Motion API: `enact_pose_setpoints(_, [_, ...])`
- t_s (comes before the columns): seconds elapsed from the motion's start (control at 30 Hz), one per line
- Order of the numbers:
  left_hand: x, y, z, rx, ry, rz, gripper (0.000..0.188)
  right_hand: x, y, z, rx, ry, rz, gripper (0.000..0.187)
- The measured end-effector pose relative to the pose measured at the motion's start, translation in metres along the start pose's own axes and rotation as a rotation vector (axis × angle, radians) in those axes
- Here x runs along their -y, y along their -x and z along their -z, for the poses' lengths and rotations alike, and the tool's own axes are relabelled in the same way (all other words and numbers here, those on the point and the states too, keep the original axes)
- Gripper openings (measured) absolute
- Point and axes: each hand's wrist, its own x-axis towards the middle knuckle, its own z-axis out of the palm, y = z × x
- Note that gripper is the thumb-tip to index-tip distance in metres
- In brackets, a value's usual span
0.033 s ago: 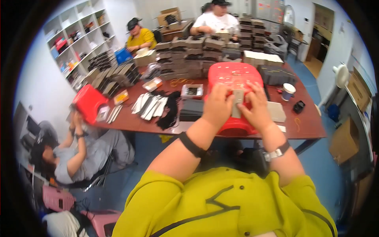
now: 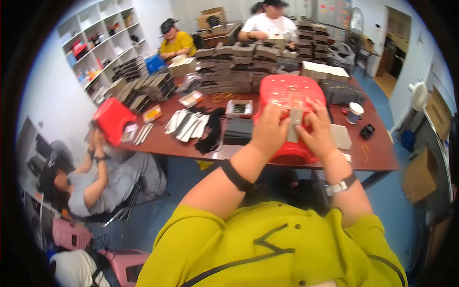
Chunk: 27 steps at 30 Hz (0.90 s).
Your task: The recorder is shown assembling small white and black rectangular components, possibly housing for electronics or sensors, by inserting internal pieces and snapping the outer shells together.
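A red plastic stool [image 2: 291, 88] stands at the table's front edge, with small shiny bits scattered over its top. On it, a narrow grey-beige card piece [image 2: 295, 123] lies between my hands, pointing towards me. My left hand [image 2: 272, 126] grips its left side with bent fingers. My right hand [image 2: 315, 129] pinches the right side, thumb pressed on the piece near its middle. The fingers partly cover its edges. Dark grey flat pieces [image 2: 237, 131] are stacked beside my left hand, and a pale flat board [image 2: 340, 136] lies beside my right.
White and black strips [image 2: 187, 125] and a small open box [image 2: 239, 108] lie left. Tall stacks of grey pieces [image 2: 234, 69] fill the table's far side. A white cup [image 2: 355, 113] stands right. One person [image 2: 105, 182] sits left by another red stool [image 2: 112, 120]; others work behind the stacks.
The whole view has shifted slightly, so the table and stool sit farther right in the picture. Both hands keep hold of the card piece.
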Motion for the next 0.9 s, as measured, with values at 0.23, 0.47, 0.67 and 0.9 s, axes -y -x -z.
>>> enact_pose_setpoints(0.23, [0.099, 0.041, 0.07, 0.275, -0.301, 0.208, 0.014, 0.004, 0.003, 0.008, 0.09, -0.09, -0.013, 0.028])
enact_pose_setpoints(0.47, [0.198, 0.078, 0.143, 0.337, -0.378, 0.674, 0.019, 0.0, -0.003, 0.023, 0.188, -0.272, -0.116, 0.016])
enact_pose_setpoints(0.67, [0.203, 0.08, 0.139, 0.477, -0.657, 0.7, 0.027, 0.0, 0.004, 0.035, 0.11, -0.228, -0.084, 0.018])
enact_pose_setpoints(0.9, [0.218, 0.056, 0.177, -0.043, -0.257, 0.448, 0.013, 0.033, -0.004, 0.058, -0.186, -0.316, -0.06, 0.015])
